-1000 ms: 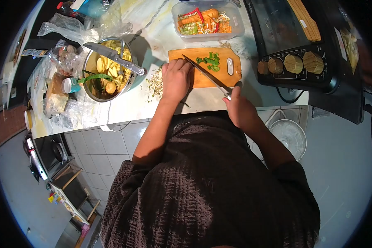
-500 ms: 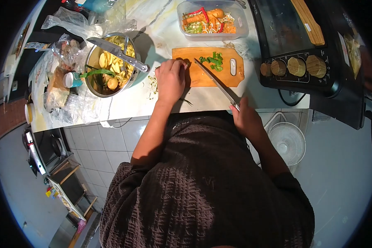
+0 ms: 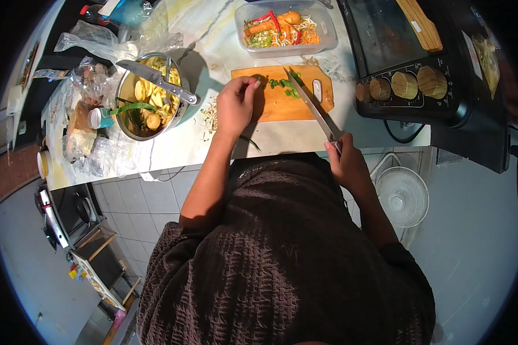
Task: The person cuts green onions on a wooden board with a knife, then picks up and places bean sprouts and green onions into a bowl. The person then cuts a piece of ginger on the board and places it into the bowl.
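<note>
My right hand (image 3: 346, 156) is closed round the handle of a knife (image 3: 312, 108), whose blade slants across the wooden cutting board (image 3: 270, 109). The blade tip lies among chopped green pieces (image 3: 282, 84) on the board. My left hand (image 3: 236, 103) is at the board's left edge, thumb and fingers pinched together; whatever is between them is too small to make out. A thin green stalk (image 3: 250, 142) lies on the counter just below that hand, and bean sprouts (image 3: 210, 118) are scattered to its left.
A metal pot (image 3: 125, 127) of sliced yellow food has a second knife (image 3: 155, 79) across its top. Behind the board is a plastic container (image 3: 328, 43) of vegetables. A black oven (image 3: 408, 109) borders the right; plastic bags (image 3: 106, 152) and a teal-lidded jar (image 3: 101, 118) lie left.
The knife has shifted so its tip is farther into the green pieces, which are now more spread out. My left hand has turned slightly, its fingertips raised a little. The whole view has shifted slightly.
</note>
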The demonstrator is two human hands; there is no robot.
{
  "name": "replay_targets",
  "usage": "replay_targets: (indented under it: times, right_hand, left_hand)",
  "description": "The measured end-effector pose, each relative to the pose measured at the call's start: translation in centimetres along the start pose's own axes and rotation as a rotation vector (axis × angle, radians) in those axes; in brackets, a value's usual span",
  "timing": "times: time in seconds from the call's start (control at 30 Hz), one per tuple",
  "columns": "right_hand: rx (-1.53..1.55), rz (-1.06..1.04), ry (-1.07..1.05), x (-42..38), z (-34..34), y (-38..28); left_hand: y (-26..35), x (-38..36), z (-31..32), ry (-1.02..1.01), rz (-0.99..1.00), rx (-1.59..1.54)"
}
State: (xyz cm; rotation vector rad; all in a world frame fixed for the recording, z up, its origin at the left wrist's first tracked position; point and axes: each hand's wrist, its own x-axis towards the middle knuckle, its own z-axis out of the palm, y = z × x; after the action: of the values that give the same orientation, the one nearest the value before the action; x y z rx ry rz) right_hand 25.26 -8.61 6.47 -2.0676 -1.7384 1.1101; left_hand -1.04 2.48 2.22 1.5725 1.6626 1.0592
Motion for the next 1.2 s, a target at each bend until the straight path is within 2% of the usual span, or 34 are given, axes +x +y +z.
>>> replay_targets:
  times: [0.07, 0.13, 0.23, 0.37, 0.53, 0.6, 0.67, 0.83, 1.2]
  right_hand:
    - [0.01, -0.001, 0.014, 0.0, -0.1, 0.1]
    - [0.025, -0.012, 0.012, 0.1, 0.0, 0.4]
    - [0.056, -0.033, 0.013, 0.3, 0.0, 0.4]
    - [0.08, -0.037, -0.003, 0.4, -0.1, 0.5]
    - [0.071, -0.052, -0.026, 0.9, -0.3, 0.1]
    - [0.06, -0.08, -0.023, 1.3, -0.3, 0.0]
    - [0.036, -0.018, -0.065, 1.6, -0.5, -0.4]
    - [0.016, -0.059, -0.072, 2.3, -0.7, -1.1]
    - [0.086, -0.162, -0.063, 2.5, 0.4, -2.0]
  left_hand:
    - [0.2, 0.4, 0.2, -0.044, -0.006, 0.01]
    - [-0.1, 1.0, 0.2, -0.066, 0.186, 0.168]
    - [0.1, 0.7, -0.5, 0.013, 0.201, 0.221]
    - [0.7, -0.4, -2.1, 0.039, 0.076, 0.217]
    - [0.1, -2.5, -3.3, -0.025, 0.074, 0.258]
    - [0.1, -3.1, -3.5, -0.001, 0.144, 0.338]
    - [0.4, -3.8, -4.0, -0.015, 0.156, 0.389]
    - [0.2, -4.3, -4.0, -0.016, 0.187, 0.493]
    - [-0.4, -1.0, 0.7, 0.085, 0.289, 0.564]
